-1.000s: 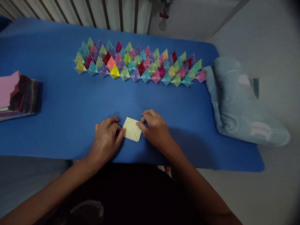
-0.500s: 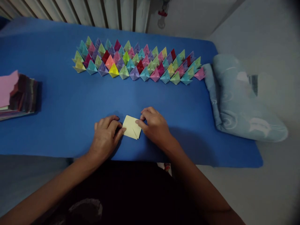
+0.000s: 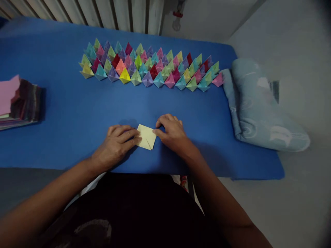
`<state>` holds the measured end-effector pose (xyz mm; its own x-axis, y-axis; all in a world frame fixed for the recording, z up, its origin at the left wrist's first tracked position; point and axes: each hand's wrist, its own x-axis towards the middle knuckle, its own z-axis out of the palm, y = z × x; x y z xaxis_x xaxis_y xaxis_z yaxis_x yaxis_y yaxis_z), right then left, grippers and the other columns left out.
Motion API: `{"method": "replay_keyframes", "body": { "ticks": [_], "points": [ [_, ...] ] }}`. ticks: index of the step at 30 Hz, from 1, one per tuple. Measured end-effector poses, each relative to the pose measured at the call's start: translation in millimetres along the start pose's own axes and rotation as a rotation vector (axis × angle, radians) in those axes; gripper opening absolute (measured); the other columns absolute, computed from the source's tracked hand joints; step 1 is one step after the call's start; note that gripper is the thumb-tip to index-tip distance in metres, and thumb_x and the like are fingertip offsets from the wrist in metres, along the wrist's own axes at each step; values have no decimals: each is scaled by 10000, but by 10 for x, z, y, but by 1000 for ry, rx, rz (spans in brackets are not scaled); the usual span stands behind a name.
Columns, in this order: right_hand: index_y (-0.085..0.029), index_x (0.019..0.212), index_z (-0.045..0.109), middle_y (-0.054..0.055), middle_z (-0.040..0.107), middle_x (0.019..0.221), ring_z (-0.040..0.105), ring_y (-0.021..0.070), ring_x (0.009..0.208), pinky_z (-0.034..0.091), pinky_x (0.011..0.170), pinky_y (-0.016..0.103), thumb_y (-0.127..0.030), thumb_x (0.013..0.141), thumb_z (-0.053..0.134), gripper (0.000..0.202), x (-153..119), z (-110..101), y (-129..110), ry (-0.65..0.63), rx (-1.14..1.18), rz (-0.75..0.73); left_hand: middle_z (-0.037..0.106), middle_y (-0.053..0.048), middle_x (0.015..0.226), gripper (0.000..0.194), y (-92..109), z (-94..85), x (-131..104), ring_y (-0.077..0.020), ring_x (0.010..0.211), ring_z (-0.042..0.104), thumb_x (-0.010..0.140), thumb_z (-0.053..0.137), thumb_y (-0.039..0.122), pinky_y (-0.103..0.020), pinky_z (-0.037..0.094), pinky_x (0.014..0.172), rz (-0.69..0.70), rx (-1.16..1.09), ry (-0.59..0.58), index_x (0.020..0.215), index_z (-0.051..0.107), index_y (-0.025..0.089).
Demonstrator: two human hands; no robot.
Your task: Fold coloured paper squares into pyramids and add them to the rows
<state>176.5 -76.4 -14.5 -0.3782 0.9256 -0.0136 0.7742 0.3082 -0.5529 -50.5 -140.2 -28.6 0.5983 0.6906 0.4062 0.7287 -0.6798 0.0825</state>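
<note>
A small pale yellow piece of folded paper (image 3: 146,137) lies near the front edge of the blue table, with a diagonal slit showing at its lower corner. My left hand (image 3: 117,141) grips its left edge, thumb and fingers lying over the paper. At the right corner, my right hand (image 3: 171,131) pinches the paper between thumb and forefinger, its other fingers curled. The undersides of both hands' fingers are hidden.
Several rows of folded paper boats (image 3: 147,79) in many colours stand across the back of the table (image 3: 77,110). A stack of coloured paper (image 3: 28,103) sits at the left. On the right lies a folded grey-blue blanket (image 3: 258,110). A radiator (image 3: 121,15) is behind.
My left hand has shifted further over the paper's left side, its fingers now straighter and closer together. The right hand still holds the right corner. The whole view has tilted slightly.
</note>
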Motion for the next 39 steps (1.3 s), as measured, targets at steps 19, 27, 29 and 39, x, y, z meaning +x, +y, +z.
{"method": "replay_keyframes", "body": {
  "ticks": [19, 27, 29, 39],
  "points": [
    [-229, 989, 732, 32, 716, 1079, 502, 233, 977, 285, 862, 389, -89, 893, 496, 291, -51, 111, 34, -26, -31, -247, 756, -102, 1042, 318, 94, -83, 133, -264, 962, 689, 927, 610, 431, -456, 421, 933, 13, 36, -34, 1065, 658, 148],
    [-230, 1003, 721, 38, 706, 1110, 508, 233, 991, 279, 865, 385, -74, 881, 511, 288, -60, 92, 22, -42, -31, -239, 748, -68, 966, 109, 177, -51, 152, -231, 906, 679, 924, 617, 275, -437, 417, 929, 36, 129, 16, 964, 663, 184],
    [-228, 1000, 718, 36, 706, 1103, 505, 230, 981, 276, 856, 386, -70, 874, 522, 282, -62, 108, 29, -29, -40, -254, 747, -64, 973, 87, 190, -48, 139, -231, 909, 676, 914, 626, 245, -434, 422, 925, 41, 150, 29, 971, 666, 193],
    [-223, 914, 702, 3, 717, 998, 522, 202, 992, 251, 873, 378, -113, 878, 553, 188, -143, 129, -36, -41, 33, -464, 752, -64, 948, 65, 251, -33, 145, -215, 844, 680, 912, 602, 173, -441, 446, 943, -14, 152, 62, 938, 661, 183]
  ]
}}
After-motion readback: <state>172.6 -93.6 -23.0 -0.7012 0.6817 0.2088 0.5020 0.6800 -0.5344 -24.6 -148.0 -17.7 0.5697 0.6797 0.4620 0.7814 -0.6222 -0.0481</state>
